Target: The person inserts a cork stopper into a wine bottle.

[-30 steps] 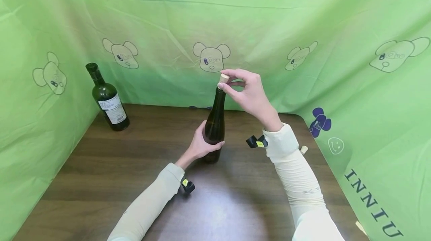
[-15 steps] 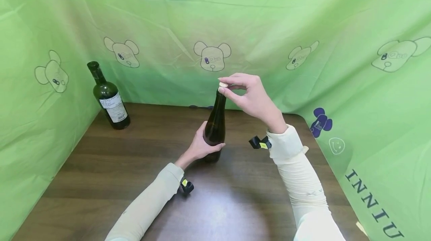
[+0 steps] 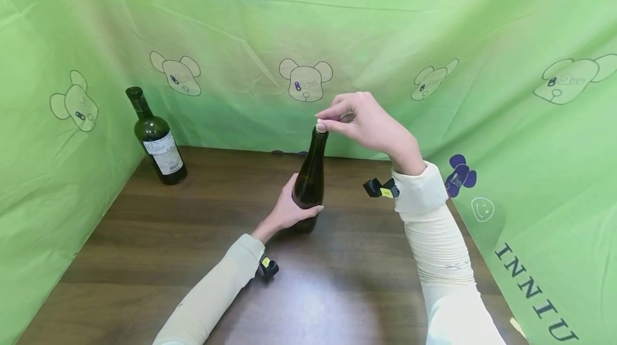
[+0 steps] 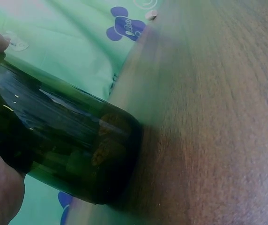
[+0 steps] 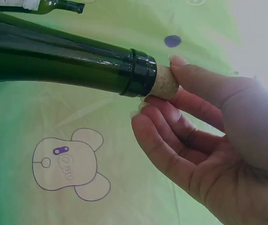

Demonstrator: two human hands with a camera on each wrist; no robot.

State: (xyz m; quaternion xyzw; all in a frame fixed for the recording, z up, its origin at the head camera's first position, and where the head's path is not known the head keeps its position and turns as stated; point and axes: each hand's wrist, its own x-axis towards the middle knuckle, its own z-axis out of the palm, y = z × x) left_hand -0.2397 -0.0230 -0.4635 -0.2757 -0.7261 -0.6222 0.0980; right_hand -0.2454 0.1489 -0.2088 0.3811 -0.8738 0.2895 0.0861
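Observation:
My left hand (image 3: 288,210) grips the lower body of a dark green wine bottle (image 3: 310,179), which stands upright on the table. In the left wrist view, two brownish shapes show through the glass near the bottle's base (image 4: 117,140). At the top, my right hand (image 3: 368,125) pinches a cork (image 5: 166,83) between thumb and fingers. The cork sits in the bottle's mouth, with a short length standing out above the lip in the right wrist view. Its lower end is hidden inside the neck.
A second green wine bottle (image 3: 156,141), uncorked and with a white label, stands at the back left. A loose cork (image 4: 151,15) lies near the right table edge. Green printed cloth (image 3: 231,29) hangs around the wooden table (image 3: 193,259) at the back and sides.
The cork has gone down from standing tall over the neck to showing only a little. My right wrist has risen and shifted right, fingers still on the cork. The left hand stays put.

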